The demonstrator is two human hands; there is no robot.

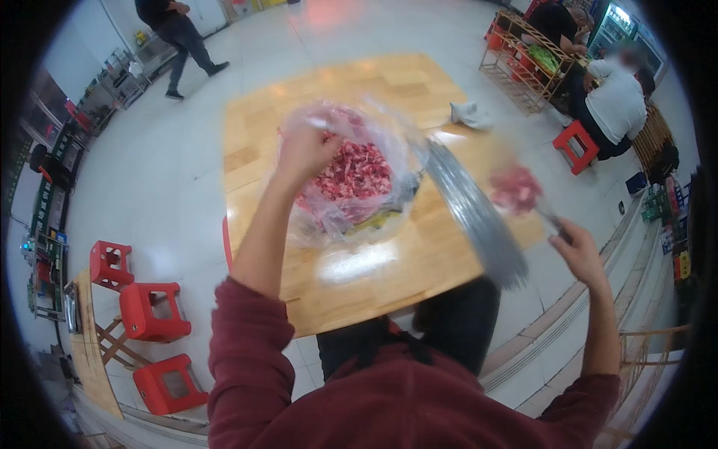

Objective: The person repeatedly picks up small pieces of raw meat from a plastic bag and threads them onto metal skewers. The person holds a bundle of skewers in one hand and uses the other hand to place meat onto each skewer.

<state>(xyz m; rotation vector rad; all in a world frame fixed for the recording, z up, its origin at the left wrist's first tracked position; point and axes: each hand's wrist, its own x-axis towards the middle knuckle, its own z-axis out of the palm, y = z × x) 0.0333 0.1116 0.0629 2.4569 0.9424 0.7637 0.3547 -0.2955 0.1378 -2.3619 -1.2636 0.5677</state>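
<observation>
On the wooden table, a clear plastic bag lies open around a heap of small red and pale chunks of raw meat. My left hand grips the bag's far left rim; thin plastic blurs over its fingertips. To the right, a thick bundle of bare metal skewers lies slanted, its near ends jutting past the table edge. My right hand, beyond the table's right side, holds what look like metal skewers with a clump of meat at their far end, blurred.
A crumpled whitish cloth or bag lies at the wooden table's far right. Red plastic stools stand at left beside another table. A person stands far left. Seated people are by a wooden rack at right.
</observation>
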